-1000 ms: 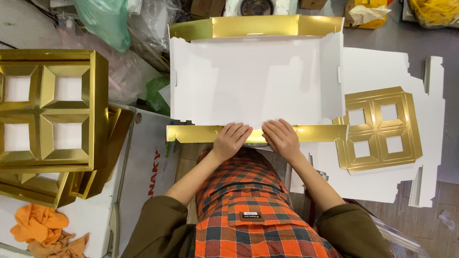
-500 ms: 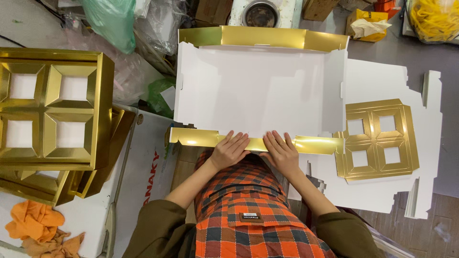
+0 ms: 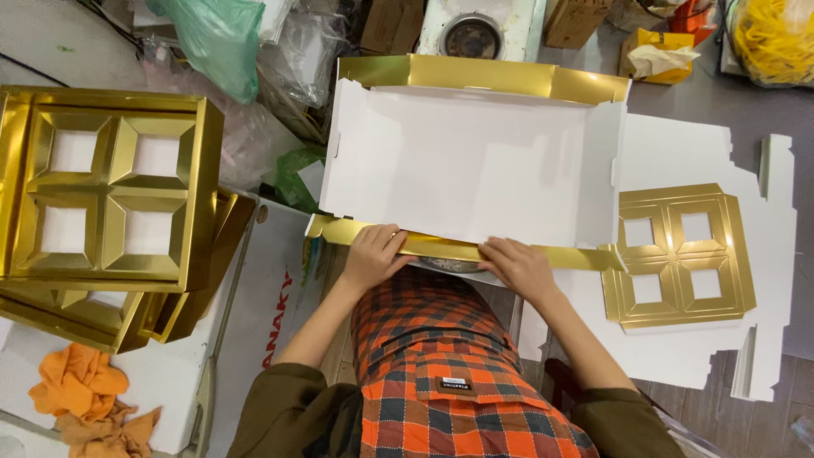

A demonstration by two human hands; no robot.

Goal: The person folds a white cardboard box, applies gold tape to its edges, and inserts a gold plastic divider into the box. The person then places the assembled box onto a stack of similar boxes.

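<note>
Before me, both hands, left hand (image 3: 373,252) and right hand (image 3: 519,265), press closed fingers on the near gold flap (image 3: 441,247); the box (image 3: 475,161) is half folded.

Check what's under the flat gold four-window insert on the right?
The gold four-window insert lies on a flat white die-cut sheet, which shows through all four windows and around it. What is beneath that sheet is covered, apart from grey surface at its edges.

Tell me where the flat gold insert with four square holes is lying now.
In the head view, the flat gold insert lies on a white cardboard sheet, to the right of the open white box and just beyond the right hand.
</note>
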